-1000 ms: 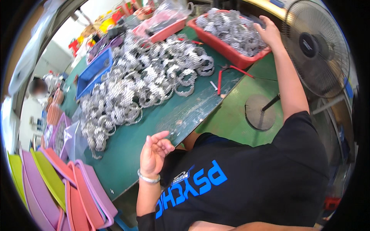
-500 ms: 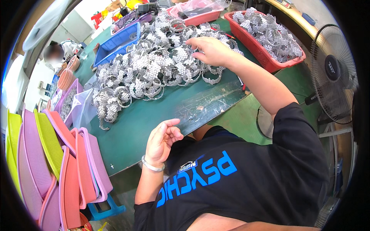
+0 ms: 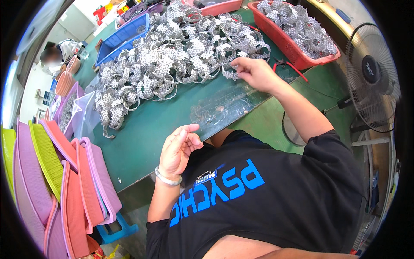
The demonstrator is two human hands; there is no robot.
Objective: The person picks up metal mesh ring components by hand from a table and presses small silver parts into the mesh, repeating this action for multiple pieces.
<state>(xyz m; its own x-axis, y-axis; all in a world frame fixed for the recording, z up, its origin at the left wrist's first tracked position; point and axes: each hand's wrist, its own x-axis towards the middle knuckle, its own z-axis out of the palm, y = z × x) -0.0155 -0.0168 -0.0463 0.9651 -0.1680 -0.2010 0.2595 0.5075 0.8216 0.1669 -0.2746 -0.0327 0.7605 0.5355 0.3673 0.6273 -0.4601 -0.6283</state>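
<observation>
"Head view: what is the right hand (image 3: 258,75) at?"

"A silver ring (image 3: 228,73), rough and scaly all round, at the near edge of the heap (image 3: 189,52). Thumb and fingers are drawn narrow at its rim; I cannot tell whether they grip it."

"And the heap itself?"

"Tangled loops of the same metallic-looking, pebbled band, spread over a green table (image 3: 142,129) whose surface is scuffed pale near the front edge."

"The left hand (image 3: 174,151)?"

"By that front edge, fingers loosely bent with gaps between them, holding nothing I can see. A smooth, pale bangle (image 3: 168,178) circles the wrist."

"What stands around?"

"A red plastic bin (image 3: 297,58) piled with more silver loops, red-handled pliers (image 3: 297,72) just beside it, a shallow blue tray (image 3: 118,43) left of the heap, and finely perforated, nested baskets (image 3: 73,203) in pink, lilac and lime."
</observation>
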